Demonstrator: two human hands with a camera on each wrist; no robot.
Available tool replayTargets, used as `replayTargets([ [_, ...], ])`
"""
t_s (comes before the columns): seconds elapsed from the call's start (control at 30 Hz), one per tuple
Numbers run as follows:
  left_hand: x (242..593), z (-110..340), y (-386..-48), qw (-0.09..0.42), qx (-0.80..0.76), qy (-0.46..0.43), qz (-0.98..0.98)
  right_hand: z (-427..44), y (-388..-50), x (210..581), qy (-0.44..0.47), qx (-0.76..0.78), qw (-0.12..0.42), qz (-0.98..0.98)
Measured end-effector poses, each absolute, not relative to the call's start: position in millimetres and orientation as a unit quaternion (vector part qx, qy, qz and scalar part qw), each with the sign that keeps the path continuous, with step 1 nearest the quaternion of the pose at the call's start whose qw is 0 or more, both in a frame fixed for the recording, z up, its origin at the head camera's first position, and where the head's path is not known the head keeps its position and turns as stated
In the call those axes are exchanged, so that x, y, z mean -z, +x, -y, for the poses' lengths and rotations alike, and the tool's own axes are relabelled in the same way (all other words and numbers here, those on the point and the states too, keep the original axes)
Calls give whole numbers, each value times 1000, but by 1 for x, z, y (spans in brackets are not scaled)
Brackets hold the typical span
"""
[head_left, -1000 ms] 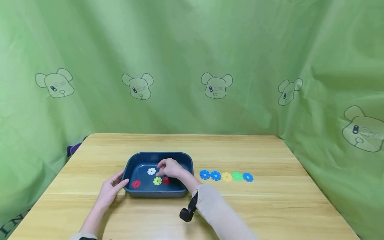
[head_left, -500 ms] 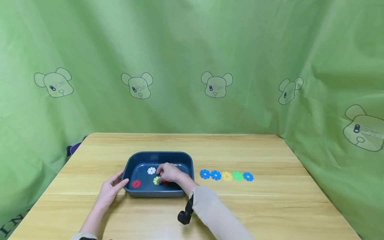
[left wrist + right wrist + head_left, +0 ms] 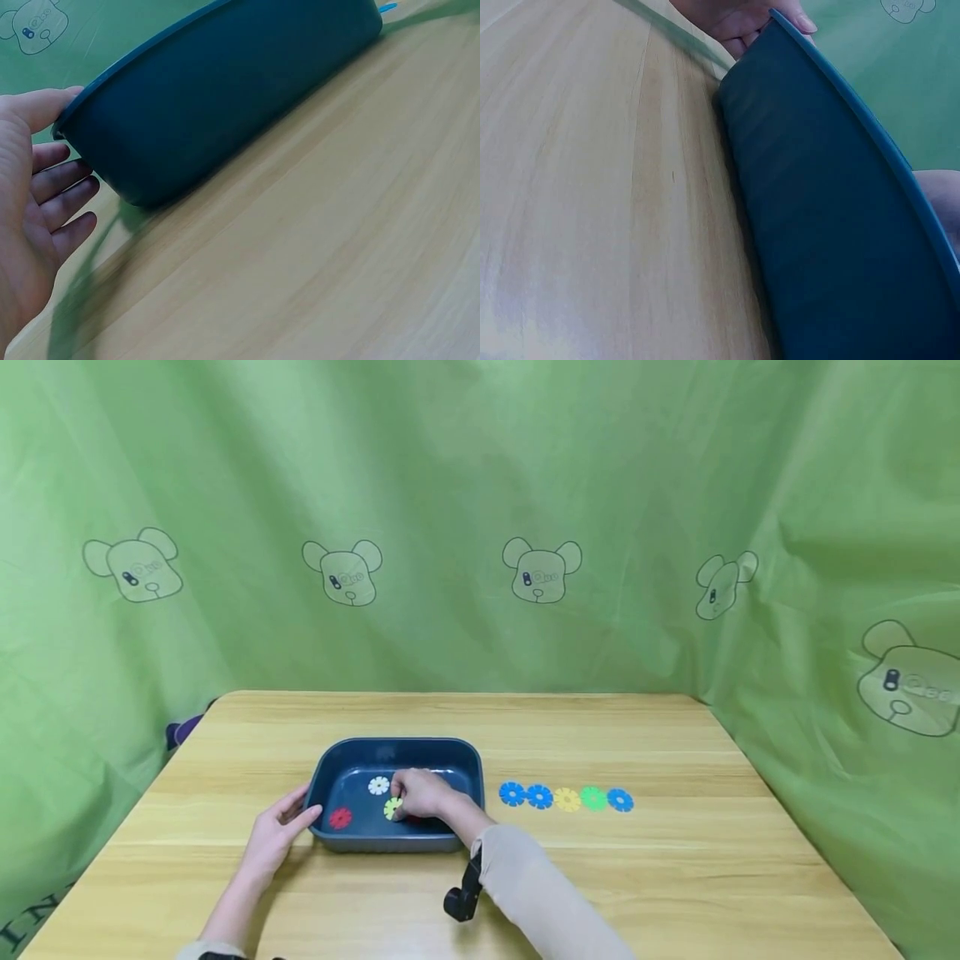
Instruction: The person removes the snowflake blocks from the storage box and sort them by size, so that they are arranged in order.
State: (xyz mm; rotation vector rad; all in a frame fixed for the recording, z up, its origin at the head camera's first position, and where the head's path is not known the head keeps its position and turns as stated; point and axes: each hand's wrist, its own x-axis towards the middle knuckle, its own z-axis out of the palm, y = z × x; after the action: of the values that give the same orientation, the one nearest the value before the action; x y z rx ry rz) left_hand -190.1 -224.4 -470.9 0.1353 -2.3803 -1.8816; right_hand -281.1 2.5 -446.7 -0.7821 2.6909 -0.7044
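A dark blue basin [image 3: 390, 843] stands on the table with plastic snowflake discs lying in it. My left hand [image 3: 272, 835] holds its left end; in the left wrist view the thumb lies over the rim and the fingers are by the outer wall. Inside the basin, my right hand [image 3: 423, 793] pinches the right edge of a yellow-green snowflake disc [image 3: 390, 809]. A white disc [image 3: 378, 786] lies just behind it, and a red disc [image 3: 341, 818] lies to the left. Another red disc is almost wholly covered by the right hand. The basin wall hides the right fingertips in the right wrist view.
Right of the basin, several discs form a row on the wooden table [image 3: 675, 877]: two blue discs [image 3: 526, 795], a yellow disc [image 3: 567, 800], a green disc [image 3: 593, 798] and a blue disc [image 3: 620, 800]. A green curtain [image 3: 450, 643] hangs behind the table.
My right hand has come down and toward me from above the basin floor onto the yellow-green disc, covering the red disc beside it. The left hand and basin stay put.
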Motion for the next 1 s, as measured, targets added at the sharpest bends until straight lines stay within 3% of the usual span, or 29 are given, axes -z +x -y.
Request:
replayTargets([
  [0.5,472,225,-191,53,622,43,780,-12,-283,436,-287,310,119,-899],
  [1.0,473,224,-190,64,622,31,780,-55,-280,419,-245,462,119,-844],
])
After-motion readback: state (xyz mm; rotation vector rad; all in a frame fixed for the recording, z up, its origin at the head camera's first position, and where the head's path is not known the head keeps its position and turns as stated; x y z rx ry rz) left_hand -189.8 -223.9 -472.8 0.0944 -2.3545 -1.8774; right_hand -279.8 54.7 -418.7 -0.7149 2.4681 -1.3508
